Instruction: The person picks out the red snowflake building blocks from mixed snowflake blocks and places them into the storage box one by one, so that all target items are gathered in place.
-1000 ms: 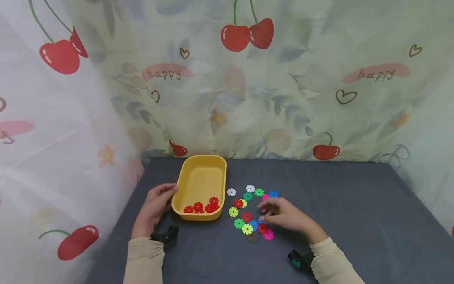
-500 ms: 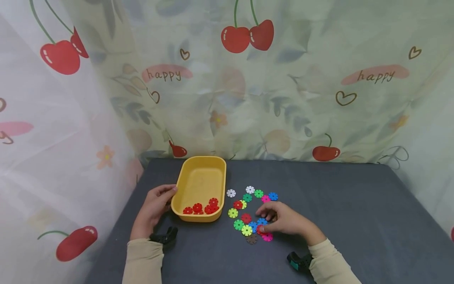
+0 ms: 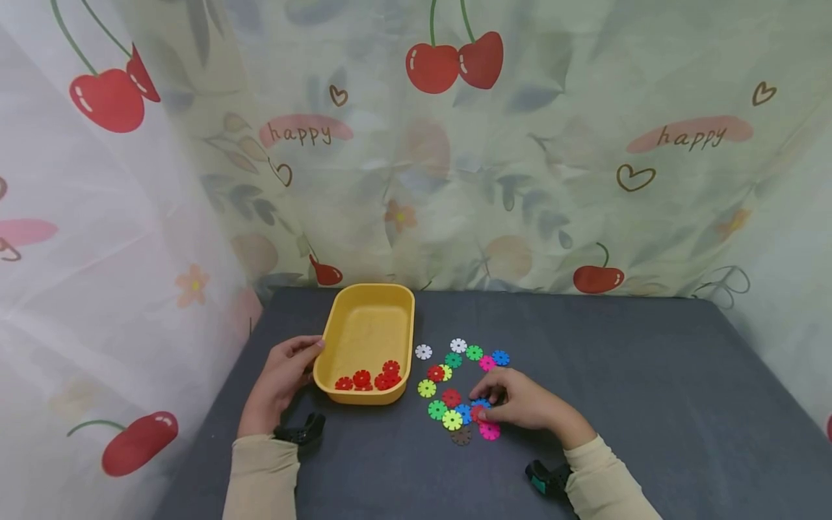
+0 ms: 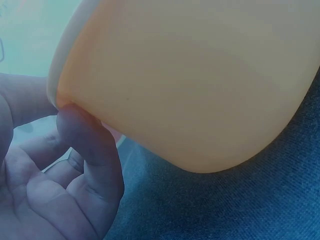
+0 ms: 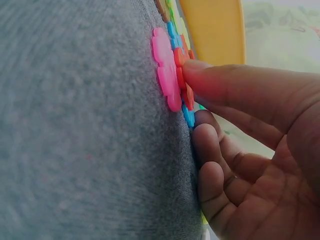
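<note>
My left hand [image 3: 284, 377] pinches the left rim of a yellow plastic tray [image 3: 368, 336]; the left wrist view shows thumb and fingers around the tray's edge [image 4: 80, 60]. Several red snowflake discs [image 3: 362, 378] lie in the tray's near end. Right of the tray, my right hand [image 3: 528, 401] is low over the scattered discs, its thumb on a red snowflake disc [image 3: 477, 412]. The right wrist view has the thumb against that disc's face [image 5: 181, 70], beside a pink disc [image 5: 166, 72], with the other fingers curled. A blue disc [image 3: 482, 403] lies partly under the fingers.
Loose discs spread on the dark grey table [image 3: 624, 383]: white [image 3: 424, 352], green [image 3: 438, 409], yellow [image 3: 452, 419], brown [image 3: 461, 435] and others. Two more red discs lie there, one [image 3: 451, 398] alone and one [image 3: 436, 373] overlapping a yellow one. A patterned curtain [image 3: 455, 180] hangs behind.
My right hand has come down and toward me, its thumb now on the red disc, which has shifted slightly away from the pink one. The left hand and tray stay in place.
</note>
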A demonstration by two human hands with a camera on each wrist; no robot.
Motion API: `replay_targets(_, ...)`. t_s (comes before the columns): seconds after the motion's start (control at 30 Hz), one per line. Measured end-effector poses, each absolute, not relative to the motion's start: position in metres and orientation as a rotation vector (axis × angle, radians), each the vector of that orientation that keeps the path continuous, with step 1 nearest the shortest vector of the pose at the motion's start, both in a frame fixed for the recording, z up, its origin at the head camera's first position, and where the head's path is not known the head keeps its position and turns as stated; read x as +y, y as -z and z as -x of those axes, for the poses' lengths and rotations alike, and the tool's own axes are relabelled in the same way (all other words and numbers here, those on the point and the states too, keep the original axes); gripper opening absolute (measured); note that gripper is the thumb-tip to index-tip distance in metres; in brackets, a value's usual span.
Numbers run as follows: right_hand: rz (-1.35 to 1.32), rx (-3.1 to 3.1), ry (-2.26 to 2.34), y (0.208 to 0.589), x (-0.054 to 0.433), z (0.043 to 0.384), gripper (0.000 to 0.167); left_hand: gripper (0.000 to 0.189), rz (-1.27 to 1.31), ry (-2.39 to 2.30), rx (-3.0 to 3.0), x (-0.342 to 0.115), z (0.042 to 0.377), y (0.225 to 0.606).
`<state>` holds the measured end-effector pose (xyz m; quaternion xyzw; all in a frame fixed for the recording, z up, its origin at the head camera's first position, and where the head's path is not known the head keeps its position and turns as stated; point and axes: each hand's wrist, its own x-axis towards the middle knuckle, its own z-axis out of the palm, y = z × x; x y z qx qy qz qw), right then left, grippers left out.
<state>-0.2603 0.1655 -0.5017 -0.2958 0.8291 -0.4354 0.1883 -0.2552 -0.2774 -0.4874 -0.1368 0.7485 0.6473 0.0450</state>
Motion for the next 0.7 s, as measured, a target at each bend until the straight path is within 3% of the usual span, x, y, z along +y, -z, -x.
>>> replay_targets(0.7,0.811,2.342,1.224,0.5005,0.1638,0.2598,0.015,0.049,0.428,-1.974,2.300,-0.2769,0.2560,0.4884)
